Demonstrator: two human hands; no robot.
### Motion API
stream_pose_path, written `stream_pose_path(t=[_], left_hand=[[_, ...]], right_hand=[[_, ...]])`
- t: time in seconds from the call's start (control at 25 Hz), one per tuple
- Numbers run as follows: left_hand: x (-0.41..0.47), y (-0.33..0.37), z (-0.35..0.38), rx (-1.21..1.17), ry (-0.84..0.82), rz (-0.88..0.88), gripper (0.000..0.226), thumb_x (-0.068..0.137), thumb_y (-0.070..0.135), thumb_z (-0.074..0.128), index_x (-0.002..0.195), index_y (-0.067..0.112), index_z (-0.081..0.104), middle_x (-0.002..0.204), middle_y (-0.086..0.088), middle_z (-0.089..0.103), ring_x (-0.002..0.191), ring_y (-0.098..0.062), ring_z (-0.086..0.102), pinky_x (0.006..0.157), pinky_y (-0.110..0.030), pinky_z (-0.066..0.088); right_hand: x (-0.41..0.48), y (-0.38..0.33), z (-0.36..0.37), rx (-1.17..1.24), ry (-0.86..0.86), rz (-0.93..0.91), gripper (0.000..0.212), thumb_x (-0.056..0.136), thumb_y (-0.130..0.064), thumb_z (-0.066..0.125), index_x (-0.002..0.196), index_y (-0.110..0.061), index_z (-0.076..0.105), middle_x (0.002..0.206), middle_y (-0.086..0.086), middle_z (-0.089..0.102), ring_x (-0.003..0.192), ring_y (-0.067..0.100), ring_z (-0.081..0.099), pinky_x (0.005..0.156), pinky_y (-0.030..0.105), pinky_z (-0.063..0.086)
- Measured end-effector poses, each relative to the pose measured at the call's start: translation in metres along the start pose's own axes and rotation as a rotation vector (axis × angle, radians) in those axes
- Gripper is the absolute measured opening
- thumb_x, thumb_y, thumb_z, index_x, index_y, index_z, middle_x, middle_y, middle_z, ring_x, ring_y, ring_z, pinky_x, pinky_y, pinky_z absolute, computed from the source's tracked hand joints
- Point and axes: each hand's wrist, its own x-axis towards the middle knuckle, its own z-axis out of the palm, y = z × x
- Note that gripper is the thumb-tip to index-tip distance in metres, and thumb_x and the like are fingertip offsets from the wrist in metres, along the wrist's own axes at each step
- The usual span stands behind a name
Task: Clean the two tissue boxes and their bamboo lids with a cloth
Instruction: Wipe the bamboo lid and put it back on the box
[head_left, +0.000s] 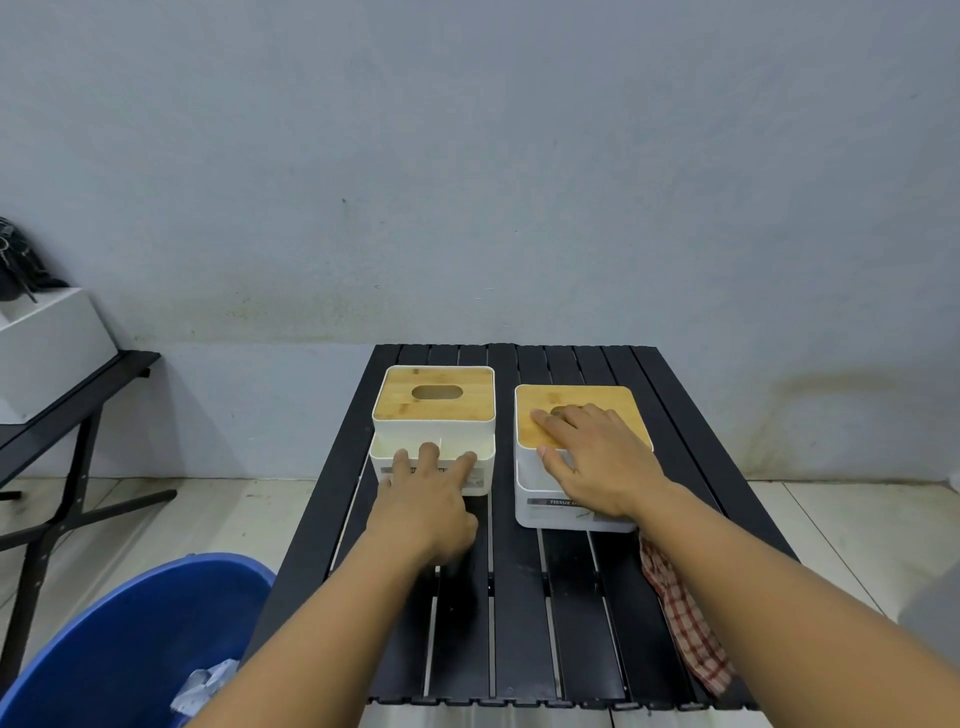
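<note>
saw two white plastic tissue boxes side by side on the black slatted counter (519, 623), corners rounded, front pockets facing the wearer. found the left tissue box (434, 434) farther back, with the left bamboo lid (400, 397) seated flat and its oval slot running left to right. found the right tissue box (540, 499) nearer, the right bamboo lid (587, 397) likewise on top. caught the left hand (428, 504) against the left pocket's front wall, fingers (429, 454) fairly straight, tips on the rim, gripping nothing. caught the right hand (597, 462) spread flat on the right lid, fingers (550, 423) straight over its slot, holding nothing. noted a red-and-white checked cloth (685, 623) lying lengthwise by the counter's right edge, partly under the right forearm. noted a blue plastic tub (130, 639) at lower left.
</note>
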Motion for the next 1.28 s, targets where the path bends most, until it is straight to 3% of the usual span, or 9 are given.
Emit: stream_pose_path(t=[0.28, 0.48, 0.64, 0.72, 0.84, 0.92, 1.0, 1.16, 1.28], left_hand=[[-0.042, 0.004, 0.008, 0.064, -0.050, 0.023, 0.078, 0.098, 0.042, 0.045, 0.162, 0.039, 0.000, 0.168, -0.007, 0.006, 0.155, -0.046, 0.003, 0.125, -0.056, 0.021], [-0.045, 0.004, 0.004, 0.008, 0.023, 0.005, 0.074, 0.101, 0.041, 0.039, 0.163, 0.039, 0.000, 0.170, -0.006, 0.004, 0.157, -0.041, 0.001, 0.127, -0.052, 0.016], [-0.042, 0.010, -0.002, 0.001, 0.109, -0.016, 0.067, 0.102, 0.043, 0.036, 0.162, 0.037, 0.009, 0.168, -0.005, 0.013, 0.156, -0.038, 0.009, 0.124, -0.052, 0.022], [-0.043, 0.014, 0.000, 0.004, 0.094, -0.020, 0.065, 0.102, 0.044, 0.036, 0.162, 0.036, 0.012, 0.168, -0.004, 0.014, 0.156, -0.038, 0.009, 0.124, -0.052, 0.021], [-0.046, 0.017, 0.001, -0.008, 0.085, -0.018, 0.063, 0.102, 0.043, 0.037, 0.160, 0.034, 0.016, 0.167, -0.004, 0.017, 0.155, -0.038, 0.011, 0.123, -0.052, 0.021], [-0.047, 0.016, 0.000, -0.025, 0.084, -0.022, 0.062, 0.102, 0.043, 0.038, 0.160, 0.034, 0.018, 0.167, -0.003, 0.018, 0.155, -0.038, 0.013, 0.122, -0.053, 0.022], [-0.047, 0.016, -0.001, -0.035, 0.080, -0.023, 0.061, 0.102, 0.043, 0.038, 0.159, 0.033, 0.019, 0.166, -0.003, 0.019, 0.154, -0.037, 0.015, 0.121, -0.052, 0.023], [-0.046, 0.017, -0.002, -0.038, 0.115, -0.020, 0.057, 0.103, 0.043, 0.038, 0.157, 0.032, 0.025, 0.163, -0.002, 0.025, 0.150, -0.033, 0.023, 0.118, -0.049, 0.026], [-0.044, 0.020, -0.001, -0.059, 0.133, -0.026, 0.055, 0.103, 0.043, 0.037, 0.156, 0.032, 0.029, 0.158, 0.000, 0.032, 0.145, -0.031, 0.030, 0.115, -0.048, 0.029]], right_hand=[[0.002, -0.003, -0.006, 0.045, -0.016, -0.018, 0.054, 0.104, -0.047, 0.033, 0.154, -0.027, 0.039, 0.145, -0.003, 0.051, 0.130, 0.021, 0.043, 0.112, 0.038, 0.033], [0.003, 0.020, -0.031, 0.290, 0.210, 0.191, 0.036, 0.098, -0.024, 0.045, 0.128, -0.022, 0.064, 0.123, -0.001, 0.064, 0.116, 0.022, 0.051, 0.104, 0.041, 0.041], [0.021, 0.029, -0.060, 0.175, -0.189, 0.264, 0.043, 0.090, -0.003, 0.050, 0.116, -0.031, 0.069, 0.129, -0.001, 0.065, 0.116, 0.025, 0.060, 0.096, 0.040, 0.051], [0.035, 0.022, -0.063, 0.092, -0.339, 0.247, 0.050, 0.094, -0.002, 0.049, 0.128, -0.035, 0.065, 0.142, 0.003, 0.058, 0.120, 0.028, 0.059, 0.096, 0.038, 0.051], [0.049, 0.007, -0.064, -0.126, -0.543, 0.243, 0.067, 0.100, -0.001, 0.043, 0.153, -0.042, 0.039, 0.158, 0.010, 0.040, 0.126, 0.035, 0.055, 0.096, 0.037, 0.051], [0.056, 0.001, -0.063, -0.198, -0.621, 0.255, 0.075, 0.096, 0.002, 0.044, 0.158, -0.038, 0.033, 0.158, 0.013, 0.039, 0.114, 0.034, 0.059, 0.081, 0.034, 0.055], [0.059, 0.002, -0.063, -0.157, -0.621, 0.295, 0.068, 0.088, 0.003, 0.049, 0.150, -0.024, 0.049, 0.147, 0.013, 0.052, 0.090, 0.027, 0.063, 0.062, 0.031, 0.055], [0.053, 0.007, -0.093, -0.044, -0.488, 0.318, 0.045, 0.084, -0.001, 0.058, 0.126, -0.011, 0.071, 0.127, 0.014, 0.067, 0.100, 0.032, 0.069, 0.083, 0.039, 0.061], [0.046, 0.011, -0.115, 0.081, -0.324, 0.334, 0.046, 0.094, 0.006, 0.052, 0.128, -0.019, 0.072, 0.131, 0.010, 0.063, 0.081, 0.025, 0.064, 0.066, 0.029, 0.056]])
